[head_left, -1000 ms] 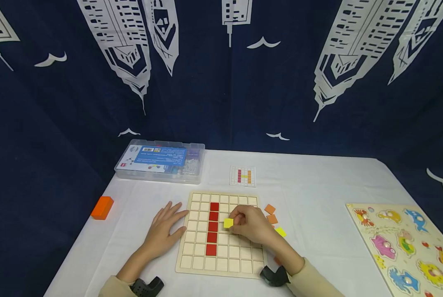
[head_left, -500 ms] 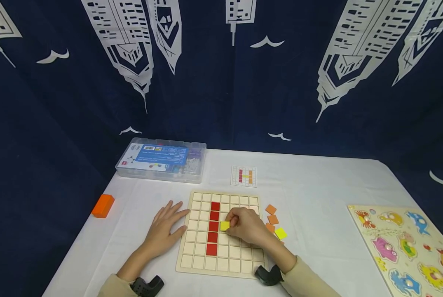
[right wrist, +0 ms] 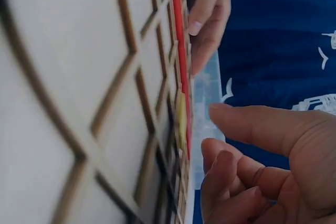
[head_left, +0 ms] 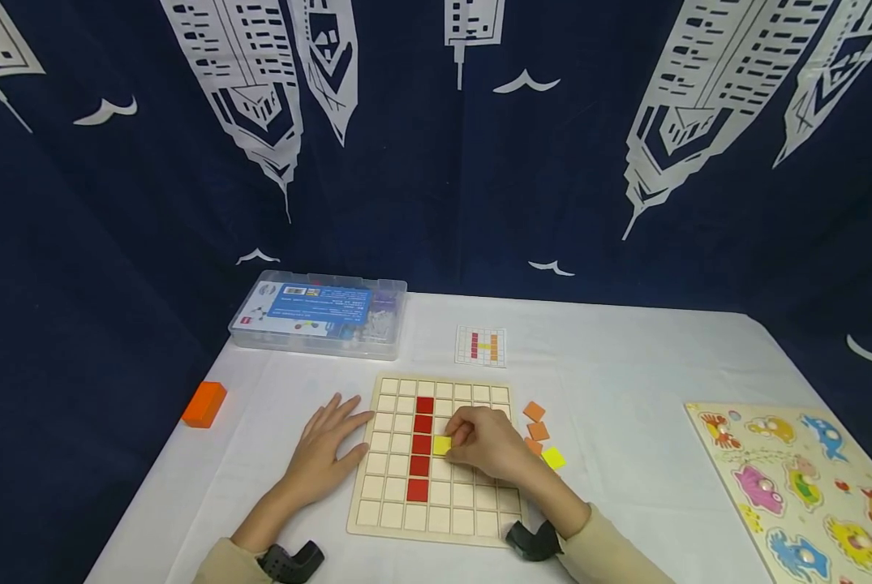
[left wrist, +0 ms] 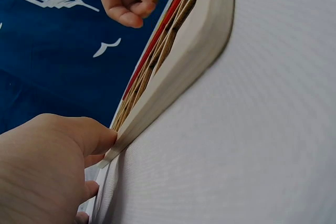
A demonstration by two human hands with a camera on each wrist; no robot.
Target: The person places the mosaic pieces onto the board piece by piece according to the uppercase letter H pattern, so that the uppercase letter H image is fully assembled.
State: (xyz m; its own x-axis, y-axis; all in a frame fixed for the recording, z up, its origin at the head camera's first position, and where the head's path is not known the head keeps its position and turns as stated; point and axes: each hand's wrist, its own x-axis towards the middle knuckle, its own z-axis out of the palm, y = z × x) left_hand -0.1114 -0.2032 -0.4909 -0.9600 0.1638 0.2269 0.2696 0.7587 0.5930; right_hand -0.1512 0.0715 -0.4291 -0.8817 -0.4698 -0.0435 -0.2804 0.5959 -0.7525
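Note:
On the gridded wooden board (head_left: 461, 520) several red tiles (head_left: 422, 444) form a vertical column. A yellow tile (head_left: 442, 445) lies in the cell touching the column's middle, on its right; the right wrist view also shows this yellow tile (right wrist: 182, 120) in the grid. Just right of it is the right hand (head_left: 485, 442); in the right wrist view this hand (right wrist: 262, 166) has thumb and index finger apart, nothing between them. The left hand (head_left: 319, 462), fingers spread, rests at the board's left edge, its thumb (left wrist: 100, 136) touching the rim in the left wrist view.
Right of the board lie loose orange tiles (head_left: 538, 431) and another yellow tile (head_left: 554, 458). Behind are a small pattern card (head_left: 481, 347) and a clear plastic case (head_left: 317, 315). An orange block (head_left: 204, 405) is far left, an animal puzzle board (head_left: 796, 487) far right.
The yellow tile, earlier pinched by the right hand, has moved left and slightly toward the near edge into its cell, and the fingers have let go. The left hand stays in place.

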